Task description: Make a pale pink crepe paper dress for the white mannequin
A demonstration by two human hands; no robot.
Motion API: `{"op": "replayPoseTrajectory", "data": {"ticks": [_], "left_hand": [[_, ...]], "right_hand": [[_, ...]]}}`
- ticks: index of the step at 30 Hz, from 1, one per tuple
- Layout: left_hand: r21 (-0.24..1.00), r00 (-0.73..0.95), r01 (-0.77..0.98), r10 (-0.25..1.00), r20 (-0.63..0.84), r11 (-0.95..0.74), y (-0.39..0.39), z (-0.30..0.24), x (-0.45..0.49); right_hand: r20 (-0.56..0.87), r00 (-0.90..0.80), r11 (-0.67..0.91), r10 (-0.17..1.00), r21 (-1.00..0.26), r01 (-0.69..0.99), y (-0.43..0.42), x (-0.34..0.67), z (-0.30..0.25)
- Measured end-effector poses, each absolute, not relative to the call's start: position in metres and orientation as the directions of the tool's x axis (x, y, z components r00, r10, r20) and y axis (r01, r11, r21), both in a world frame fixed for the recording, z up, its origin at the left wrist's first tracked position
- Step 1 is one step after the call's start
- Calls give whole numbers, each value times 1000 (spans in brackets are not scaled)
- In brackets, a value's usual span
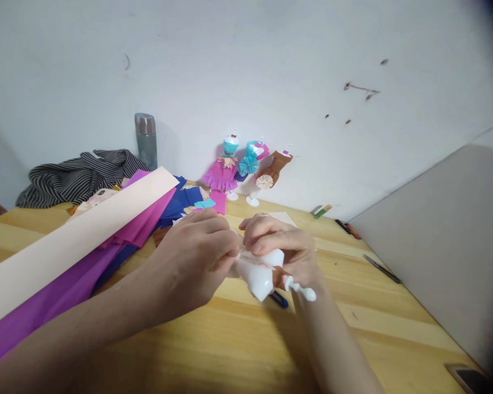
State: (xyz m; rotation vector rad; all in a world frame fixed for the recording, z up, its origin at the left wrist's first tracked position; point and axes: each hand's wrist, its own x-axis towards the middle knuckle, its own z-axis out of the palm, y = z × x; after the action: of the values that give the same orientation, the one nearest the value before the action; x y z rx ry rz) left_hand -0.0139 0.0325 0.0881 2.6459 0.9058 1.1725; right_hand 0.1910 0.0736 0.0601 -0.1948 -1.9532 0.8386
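A miniature white dress form [259, 279] lies tilted between my hands, its knobbed top end pointing toward me and to the right. Brown paper [280, 277] is wrapped around its neck. My right hand [285, 241] is closed around the body from behind, thumb and fingers curled over it. At the form's lower end, my left hand [199, 251] is closed in a pinch. Something pale shows beside those fingertips, but what they grip is hidden. Beneath the form, a dark blue object [279, 299] lies partly covered on the wooden table [230, 345].
Three small dressed forms [230, 164] stand against the wall. Long pale paper [86, 241], purple paper [61, 306] and blue pieces [178, 205] lie left. Behind are striped cloth [82, 175] and a flask [145, 142]. A dark pointed tool [382, 268] lies right, near a phone-like object [468, 378].
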Motion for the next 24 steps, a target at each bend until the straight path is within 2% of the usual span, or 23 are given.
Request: {"op": "replayPoseTrajectory", "data": {"ticks": [8, 15, 20, 24], "left_hand": [[440, 337, 511, 643, 688, -739, 37, 82, -9], [427, 437, 471, 625, 647, -772, 35, 82, -10], [528, 526, 420, 672, 521, -738, 37, 83, -17], [663, 548, 372, 730, 408, -650, 44, 82, -23]], "right_hand": [[718, -500, 743, 484, -639, -199, 75, 189, 59], [726, -500, 751, 472, -629, -204, 77, 190, 56], [730, -495, 759, 471, -621, -195, 77, 188, 57], [680, -466, 727, 567, -679, -107, 72, 186, 58]]}}
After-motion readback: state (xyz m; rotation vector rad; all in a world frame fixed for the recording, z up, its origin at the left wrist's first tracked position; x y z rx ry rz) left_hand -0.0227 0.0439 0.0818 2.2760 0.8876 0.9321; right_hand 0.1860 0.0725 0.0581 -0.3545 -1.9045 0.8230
